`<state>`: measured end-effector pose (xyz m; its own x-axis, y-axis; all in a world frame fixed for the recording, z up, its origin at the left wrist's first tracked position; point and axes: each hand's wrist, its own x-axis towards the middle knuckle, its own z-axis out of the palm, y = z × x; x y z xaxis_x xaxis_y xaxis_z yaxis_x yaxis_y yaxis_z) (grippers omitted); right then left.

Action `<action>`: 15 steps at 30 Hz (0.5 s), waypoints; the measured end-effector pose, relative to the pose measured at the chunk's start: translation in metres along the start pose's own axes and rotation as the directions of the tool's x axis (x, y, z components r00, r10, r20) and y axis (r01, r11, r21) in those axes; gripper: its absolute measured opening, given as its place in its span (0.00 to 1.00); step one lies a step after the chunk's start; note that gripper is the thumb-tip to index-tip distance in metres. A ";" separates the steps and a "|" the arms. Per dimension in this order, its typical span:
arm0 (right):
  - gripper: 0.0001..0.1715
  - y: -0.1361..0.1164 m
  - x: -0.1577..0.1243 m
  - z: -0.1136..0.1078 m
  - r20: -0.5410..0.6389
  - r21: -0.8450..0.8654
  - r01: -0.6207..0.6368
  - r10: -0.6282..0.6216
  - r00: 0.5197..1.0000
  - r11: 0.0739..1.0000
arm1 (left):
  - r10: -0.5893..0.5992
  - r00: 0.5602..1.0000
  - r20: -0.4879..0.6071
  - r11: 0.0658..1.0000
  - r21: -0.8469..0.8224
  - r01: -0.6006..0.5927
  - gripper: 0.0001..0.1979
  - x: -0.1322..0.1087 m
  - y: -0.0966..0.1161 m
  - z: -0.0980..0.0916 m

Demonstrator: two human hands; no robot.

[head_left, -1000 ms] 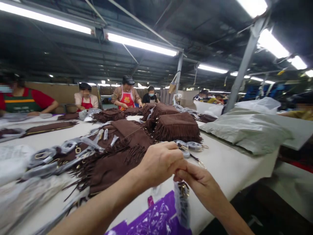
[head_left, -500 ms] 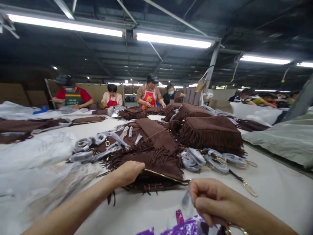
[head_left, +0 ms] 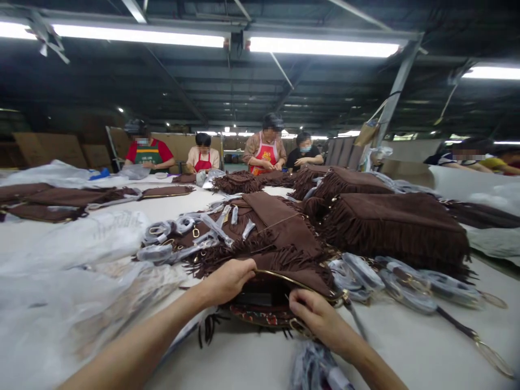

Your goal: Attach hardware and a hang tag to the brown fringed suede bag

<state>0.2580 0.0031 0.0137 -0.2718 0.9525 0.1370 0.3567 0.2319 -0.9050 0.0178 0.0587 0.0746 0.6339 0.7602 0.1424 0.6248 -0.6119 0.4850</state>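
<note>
A dark brown fringed suede bag (head_left: pixel 280 262) lies in front of me. Its gold-zippered mouth gapes toward me, with a patterned lining along the lower edge. My left hand (head_left: pixel 231 279) pinches the upper rim of that mouth, lifting it. My right hand (head_left: pixel 314 314) has its fingers curled at the right part of the opening; what they grip is hidden. A gold metal ring (head_left: pixel 299 327) shows just below it. Under my right wrist lies a bundle of plastic-wrapped straps (head_left: pixel 319 368), near the table's front.
More fringed brown bags (head_left: pixel 398 225) are stacked at the right. Wrapped straps with gold clasps (head_left: pixel 406 287) lie before them, others (head_left: pixel 162 244) at the left. Plastic sheeting (head_left: pixel 73 244) covers the table's left side. Several co-workers (head_left: pixel 266 151) work across the table.
My right hand has moved from beside the bag, where it held plastic-wrapped material, to the bag's mouth. My left hand still pinches the rim. The view has turned left; the purple item is out of sight.
</note>
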 end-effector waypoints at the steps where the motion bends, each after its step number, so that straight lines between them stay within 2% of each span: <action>1: 0.15 0.002 -0.002 0.001 0.012 0.099 -0.027 0.026 1.000 0.995 | -0.017 1.000 -0.001 1.000 -0.018 0.017 0.10 0.000 -0.001 0.001; 4: 0.19 0.001 -0.003 0.004 0.045 0.300 -0.095 0.085 0.995 0.949 | -0.077 0.997 0.001 0.995 -0.059 0.077 0.12 -0.002 -0.004 0.003; 6: 0.21 -0.001 -0.002 0.004 0.053 0.342 -0.117 0.105 0.993 0.932 | -0.111 0.994 0.012 0.992 -0.063 0.112 0.06 -0.007 -0.005 0.005; 9: 0.20 -0.001 0.001 0.005 0.066 0.343 -0.142 0.127 0.990 0.929 | -0.157 0.987 0.026 0.985 -0.076 0.158 0.11 -0.017 -0.009 0.012; 12: 0.16 0.000 0.003 0.011 0.033 0.252 -0.082 0.076 0.997 0.964 | -0.221 0.974 0.043 0.956 -0.189 0.225 0.04 -0.021 -0.019 0.020; 15: 0.11 -0.005 0.007 0.022 0.024 0.035 0.052 -0.053 0.998 0.998 | -0.291 0.953 0.087 0.876 -0.377 0.302 0.08 -0.017 -0.032 0.026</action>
<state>0.2343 0.0037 0.0105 -0.3115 0.9339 0.1754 0.3106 0.2745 -0.9100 -0.0009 0.0596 0.0340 0.4618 0.8833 -0.0808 0.5667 -0.2237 0.7929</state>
